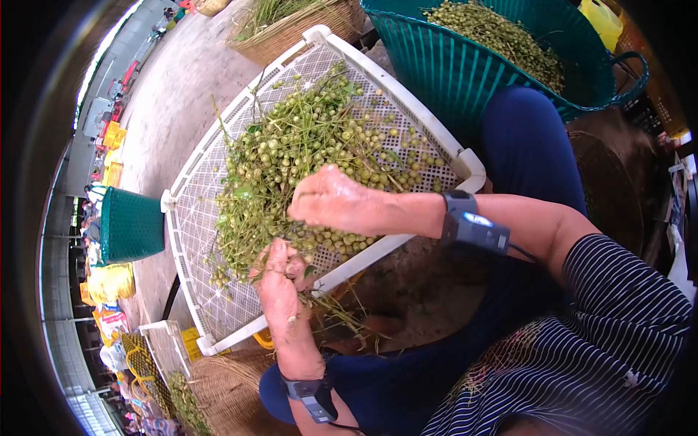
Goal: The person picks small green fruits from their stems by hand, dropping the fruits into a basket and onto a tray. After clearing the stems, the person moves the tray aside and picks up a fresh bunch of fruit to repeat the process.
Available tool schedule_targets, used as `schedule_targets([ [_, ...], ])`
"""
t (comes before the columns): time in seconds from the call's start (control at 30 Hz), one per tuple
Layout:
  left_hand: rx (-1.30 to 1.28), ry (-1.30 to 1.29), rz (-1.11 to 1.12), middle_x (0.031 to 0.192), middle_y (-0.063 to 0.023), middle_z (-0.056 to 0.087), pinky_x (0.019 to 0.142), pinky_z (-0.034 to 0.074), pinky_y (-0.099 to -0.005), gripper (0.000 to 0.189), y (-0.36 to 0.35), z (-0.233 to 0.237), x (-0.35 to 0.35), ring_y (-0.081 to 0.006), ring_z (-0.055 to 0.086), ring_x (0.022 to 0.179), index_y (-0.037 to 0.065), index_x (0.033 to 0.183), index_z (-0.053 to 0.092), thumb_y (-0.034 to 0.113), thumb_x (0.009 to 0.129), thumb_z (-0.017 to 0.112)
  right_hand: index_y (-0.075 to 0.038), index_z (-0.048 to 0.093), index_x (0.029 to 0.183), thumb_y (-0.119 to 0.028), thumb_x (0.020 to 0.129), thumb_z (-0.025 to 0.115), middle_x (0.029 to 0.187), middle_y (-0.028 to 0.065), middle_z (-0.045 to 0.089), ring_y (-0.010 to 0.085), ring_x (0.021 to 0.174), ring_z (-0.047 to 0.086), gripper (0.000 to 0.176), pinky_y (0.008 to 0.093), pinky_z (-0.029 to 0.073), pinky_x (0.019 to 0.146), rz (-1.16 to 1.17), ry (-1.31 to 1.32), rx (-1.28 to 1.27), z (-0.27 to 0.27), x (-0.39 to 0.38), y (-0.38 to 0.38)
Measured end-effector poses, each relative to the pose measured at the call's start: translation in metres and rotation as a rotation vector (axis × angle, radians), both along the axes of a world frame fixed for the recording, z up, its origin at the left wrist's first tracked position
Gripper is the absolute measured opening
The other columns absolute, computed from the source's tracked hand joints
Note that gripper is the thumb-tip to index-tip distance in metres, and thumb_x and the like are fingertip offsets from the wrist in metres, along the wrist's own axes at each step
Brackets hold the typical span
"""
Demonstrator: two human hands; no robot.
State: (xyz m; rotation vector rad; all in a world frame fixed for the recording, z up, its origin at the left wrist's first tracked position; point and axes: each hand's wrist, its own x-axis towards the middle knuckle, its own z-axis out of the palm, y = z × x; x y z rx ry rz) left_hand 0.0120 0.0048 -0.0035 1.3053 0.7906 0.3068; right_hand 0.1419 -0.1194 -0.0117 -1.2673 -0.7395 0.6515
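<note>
We count one white mesh tray (193, 218) and two teal baskets (451, 65) (131, 225). Left hand (280, 275) grips a stem bunch (336, 307). Right hand (334, 200) arches over green berries (313, 138), fingers curled narrow; contents indeterminable.

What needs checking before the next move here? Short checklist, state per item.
1. Left hand has a firm grip: ok, fingers closed around a bunch of stems.
2. Right hand placed on the green berries: ok, though what its fingers pinch: cannot tell.
3. White perforated tray steady: cannot tell, its support is hidden.
4. Teal basket has room: ok, loose berries sit below the rim.
5. Pile kept inside the tray edge: ok.
</note>
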Motion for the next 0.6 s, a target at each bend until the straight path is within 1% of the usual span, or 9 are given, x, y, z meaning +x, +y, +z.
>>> schedule_targets([
  [0.03, -0.071, -0.001, 0.044, 0.055, 0.0076, 0.036, 0.037, 0.026, -0.0195, 0.021, 0.0, 0.006, -0.001, -0.0044, 0.03, 0.041, 0.014, 0.078, 0.047, 0.03, 0.089, 0.054, 0.009, 0.059, 0.085, -0.026, 0.079, 0.061, 0.061, 0.0134, 0.056, 0.0154, 0.056, 0.053, 0.036, 0.0306, 0.042, 0.052, -0.015, -0.07, -0.059, -0.005, 0.008, 0.0],
  [0.07, -0.07, -0.004, 0.044, 0.055, 0.0076, 0.036, 0.037, 0.026, -0.0195, 0.021, -0.002, 0.013, -0.001, -0.0044, 0.03, 0.041, 0.014, 0.078, 0.047, 0.03, 0.089, 0.054, 0.009, 0.059, 0.085, -0.026, 0.079, 0.061, 0.061, 0.0134, 0.056, 0.0154, 0.056, 0.053, 0.036, 0.0306, 0.042, 0.052, -0.015, -0.073, -0.058, -0.007, 0.009, 0.002],
  [0.13, -0.178, -0.038, 0.08, 0.055, 0.0076, 0.037, 0.037, 0.026, -0.0182, 0.021, -0.007, 0.022, 0.001, -0.0046, 0.03, 0.041, 0.015, 0.078, 0.046, 0.03, 0.091, 0.052, 0.01, 0.06, 0.093, -0.033, 0.076, 0.064, 0.068, 0.0228, 0.059, 0.0312, 0.067, 0.061, 0.046, 0.0383, 0.047, 0.063, -0.291, -0.596, -0.261, -0.006, 0.007, 0.002],
  [0.17, -0.177, -0.049, 0.056, 0.054, 0.0068, 0.038, 0.036, 0.028, -0.0183, 0.021, -0.007, 0.023, 0.001, -0.0049, 0.032, 0.041, 0.014, 0.078, 0.046, 0.029, 0.092, 0.049, 0.006, 0.06, 0.1, -0.038, 0.073, 0.066, 0.077, 0.0262, 0.06, 0.04, 0.08, 0.06, 0.052, 0.0432, 0.047, 0.073, -0.279, -0.604, -0.274, -0.006, 0.006, 0.0],
  [0.2, -0.177, -0.048, 0.054, 0.054, 0.0068, 0.038, 0.036, 0.028, -0.0183, 0.021, -0.005, 0.021, 0.001, -0.0049, 0.032, 0.041, 0.014, 0.078, 0.046, 0.029, 0.092, 0.049, 0.006, 0.06, 0.1, -0.038, 0.073, 0.066, 0.077, 0.0262, 0.06, 0.04, 0.08, 0.06, 0.052, 0.0432, 0.047, 0.073, -0.28, -0.604, -0.275, 0.003, 0.005, -0.004],
  [0.3, -0.209, -0.073, 0.035, 0.055, 0.0067, 0.037, 0.039, 0.027, -0.0202, 0.024, -0.004, 0.017, 0.001, -0.0056, 0.031, 0.041, 0.013, 0.077, 0.048, 0.033, 0.091, 0.053, 0.002, 0.061, 0.083, -0.031, 0.068, 0.067, 0.069, 0.02, 0.06, 0.0366, 0.069, 0.06, 0.037, 0.0431, 0.046, 0.063, 0.149, -0.605, -0.284, 0.018, -0.004, -0.009],
  [0.4, -0.181, -0.032, 0.085, 0.055, 0.0057, 0.041, 0.034, 0.03, -0.0195, 0.023, -0.01, 0.018, 0.006, -0.0052, 0.036, 0.041, 0.012, 0.078, 0.046, 0.029, 0.094, 0.046, 0.003, 0.058, 0.074, -0.029, 0.068, 0.065, 0.064, 0.0184, 0.058, 0.0365, 0.063, 0.058, 0.033, 0.0425, 0.044, 0.057, 0.148, -0.476, -0.278, 0.002, -0.013, 0.0],
  [0.53, -0.224, -0.036, 0.068, 0.055, 0.0054, 0.038, 0.035, 0.027, -0.0199, 0.024, 0.015, 0.001, 0.0, -0.0059, 0.032, 0.04, 0.012, 0.078, 0.046, 0.03, 0.094, 0.045, 0.002, 0.054, 0.063, -0.02, 0.074, 0.056, 0.061, 0.0197, 0.056, 0.0355, 0.059, 0.057, 0.025, 0.0445, 0.046, 0.057, -0.038, -0.732, -0.209, -0.011, -0.01, 0.002],
  [0.6, -0.193, -0.019, 0.102, 0.055, 0.0055, 0.036, 0.035, 0.025, -0.0203, 0.025, 0.024, 0.001, -0.002, -0.0061, 0.03, 0.039, 0.012, 0.078, 0.046, 0.03, 0.094, 0.044, 0.0, 0.052, 0.063, -0.017, 0.076, 0.051, 0.063, 0.0185, 0.058, 0.0337, 0.063, 0.061, 0.022, 0.0431, 0.049, 0.059, 0.063, -0.865, -0.509, -0.008, 0.015, 0.002],
])
